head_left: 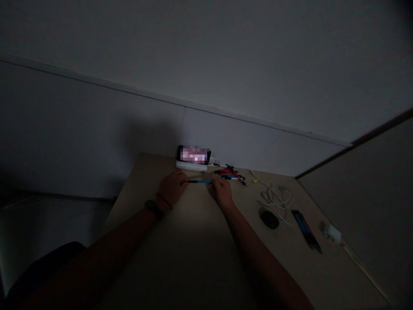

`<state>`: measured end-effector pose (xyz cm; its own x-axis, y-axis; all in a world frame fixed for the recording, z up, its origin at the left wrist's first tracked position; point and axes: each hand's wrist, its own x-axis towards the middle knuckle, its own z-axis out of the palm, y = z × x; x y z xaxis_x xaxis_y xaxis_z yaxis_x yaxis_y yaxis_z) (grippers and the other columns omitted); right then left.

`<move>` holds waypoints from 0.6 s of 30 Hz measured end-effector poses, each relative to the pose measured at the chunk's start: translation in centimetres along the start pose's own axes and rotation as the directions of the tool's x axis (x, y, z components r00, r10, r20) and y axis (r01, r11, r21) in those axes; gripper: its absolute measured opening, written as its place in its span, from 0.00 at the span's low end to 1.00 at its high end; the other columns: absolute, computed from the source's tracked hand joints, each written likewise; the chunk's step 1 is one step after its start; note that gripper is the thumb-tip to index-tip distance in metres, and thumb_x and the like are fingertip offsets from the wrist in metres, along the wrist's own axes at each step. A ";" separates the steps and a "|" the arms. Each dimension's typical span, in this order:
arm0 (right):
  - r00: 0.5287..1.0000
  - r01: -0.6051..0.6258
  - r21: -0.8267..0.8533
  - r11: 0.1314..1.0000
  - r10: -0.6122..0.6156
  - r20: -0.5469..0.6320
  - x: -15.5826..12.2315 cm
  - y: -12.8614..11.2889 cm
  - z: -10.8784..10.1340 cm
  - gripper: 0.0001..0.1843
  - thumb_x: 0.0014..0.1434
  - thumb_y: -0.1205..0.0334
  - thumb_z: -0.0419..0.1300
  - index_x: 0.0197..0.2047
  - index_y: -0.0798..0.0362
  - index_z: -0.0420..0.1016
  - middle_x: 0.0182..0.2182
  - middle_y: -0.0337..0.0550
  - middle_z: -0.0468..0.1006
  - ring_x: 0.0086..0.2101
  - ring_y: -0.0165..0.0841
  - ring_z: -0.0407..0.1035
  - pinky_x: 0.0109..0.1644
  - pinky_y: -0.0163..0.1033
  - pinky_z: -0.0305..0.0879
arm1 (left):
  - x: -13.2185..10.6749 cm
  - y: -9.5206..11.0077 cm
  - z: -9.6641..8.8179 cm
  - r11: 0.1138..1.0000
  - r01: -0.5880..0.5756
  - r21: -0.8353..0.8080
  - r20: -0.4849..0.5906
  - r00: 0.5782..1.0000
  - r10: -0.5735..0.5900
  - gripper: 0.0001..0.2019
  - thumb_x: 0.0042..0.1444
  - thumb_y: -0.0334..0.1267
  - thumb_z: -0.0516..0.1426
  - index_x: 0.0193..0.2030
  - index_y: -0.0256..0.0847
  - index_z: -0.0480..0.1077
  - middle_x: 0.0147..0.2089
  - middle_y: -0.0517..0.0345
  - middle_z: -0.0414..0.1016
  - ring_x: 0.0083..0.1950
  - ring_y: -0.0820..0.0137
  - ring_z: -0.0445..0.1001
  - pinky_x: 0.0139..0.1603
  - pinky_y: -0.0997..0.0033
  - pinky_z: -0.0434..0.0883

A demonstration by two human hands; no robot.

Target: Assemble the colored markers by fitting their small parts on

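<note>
You are holding a slim blue-and-black pen [199,181] level above the pale laminate desk [145,181], between your left hand [172,188] and right hand [221,192]. Each hand is pinching one end, fingers pressed together, though the dim light hides which fingertips bear the load. With so little contact, the smooth barrel could be slipping and rolling toward the loose pens [229,174] at one o'clock, where it could get mixed in. A careless reach could be nudging the phone [193,154], propped on its white block [191,165] at twelve o'clock. At two o'clock, the thin white cable [275,198] is looping in soft coils beside the rounded black mouse [268,218], and it could be snagging your right wrist.
</note>
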<state>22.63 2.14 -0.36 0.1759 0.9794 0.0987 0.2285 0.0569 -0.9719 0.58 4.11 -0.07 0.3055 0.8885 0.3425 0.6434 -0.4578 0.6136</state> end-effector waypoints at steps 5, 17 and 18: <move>0.997 0.068 0.006 0.998 -0.068 -0.028 -0.2 -0.3 0.4 0.29 0.61 0.33 0.58 0.21 0.49 0.68 0.15 0.35 0.67 0.19 0.31 0.62 0.24 0.37 0.58 | 0.0 0.0 0.1 1.000 0.025 -0.002 -0.020 0.999 -0.025 0.03 0.61 0.31 0.62 0.36 0.41 0.74 0.41 0.56 0.79 0.43 0.65 0.76 0.45 0.65 0.72; 0.984 0.003 0.124 0.992 0.019 -0.175 0.2 0.2 0.5 0.32 0.60 0.34 0.60 0.51 0.53 0.77 0.21 0.38 0.77 0.22 0.37 0.71 0.26 0.40 0.68 | -0.5 1.0 0.7 0.994 -0.098 -0.057 0.030 0.995 0.100 0.02 0.62 0.34 0.62 0.37 0.40 0.75 0.42 0.54 0.79 0.43 0.64 0.76 0.46 0.65 0.72; 0.986 0.013 0.098 0.995 0.004 -0.168 0.2 0.3 0.5 0.32 0.61 0.34 0.58 0.51 0.53 0.77 0.20 0.38 0.77 0.21 0.37 0.71 0.25 0.40 0.68 | -0.6 1.0 0.7 0.993 -0.100 -0.063 0.023 0.995 0.101 0.02 0.62 0.34 0.62 0.37 0.40 0.75 0.42 0.54 0.79 0.43 0.64 0.76 0.46 0.65 0.72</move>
<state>22.20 2.41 -0.72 0.3354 0.9332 0.1293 0.1354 0.0880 -0.9869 1.55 3.14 -0.11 0.3854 0.8380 0.3863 0.5640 -0.5453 0.6201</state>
